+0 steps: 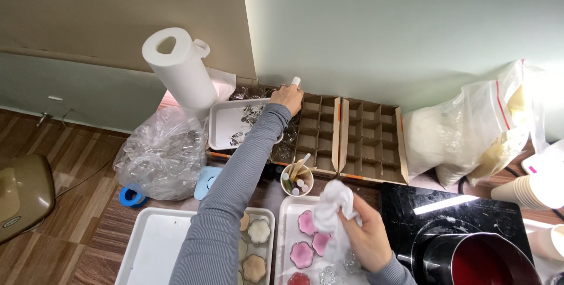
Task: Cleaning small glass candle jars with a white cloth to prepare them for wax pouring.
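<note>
At the upper centre of the frame we see the left hand [287,98] reaching into a brown cardboard divider box [320,132], fingers closed around a small white-capped clear object [296,81]. At lower centre, the right hand [368,235] clutches a crumpled white paper towel [335,203] above a white tray of pink flower-shaped moulds [306,239].

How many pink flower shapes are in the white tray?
3 whole pink flower shapes sit in the white tray: one at top, one beside the right hand at, one lower left. A redder one is cut off; the crumpled tissue may hide more.
</note>
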